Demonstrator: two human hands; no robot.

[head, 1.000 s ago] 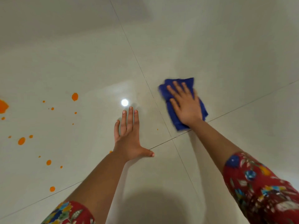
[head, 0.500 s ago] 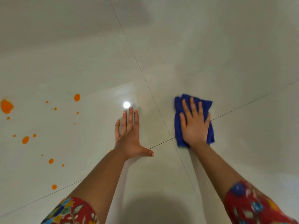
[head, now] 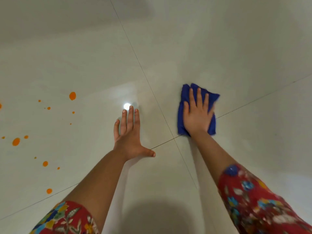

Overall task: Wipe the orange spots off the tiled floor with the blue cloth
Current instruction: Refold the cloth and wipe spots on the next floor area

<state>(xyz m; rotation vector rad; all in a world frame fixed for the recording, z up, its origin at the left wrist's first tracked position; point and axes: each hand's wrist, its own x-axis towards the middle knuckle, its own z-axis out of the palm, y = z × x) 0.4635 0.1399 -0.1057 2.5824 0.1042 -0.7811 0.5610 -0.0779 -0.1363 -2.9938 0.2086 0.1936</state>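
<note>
Glossy tiled floor (head: 219,48); fuzzy blue cloth (head: 181,115)

In the way: left hand (head: 128,137) flat on the tiled floor (head: 236,56), between blue cloth (head: 181,115) and orange spots (head: 72,95).
Open path: bare tiles beyond its fingertips (head: 131,108).
Right of blue cloth: bare tiles.

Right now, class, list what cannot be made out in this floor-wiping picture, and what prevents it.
- Head view: floor under the blue cloth, hidden by the cloth and the right hand.
- Head view: floor beneath the left hand, covered by its palm.
- Head view: orange spot at the left edge, cut off by the frame.
- Head view: right sleeve pattern, smeared by blur.
</note>
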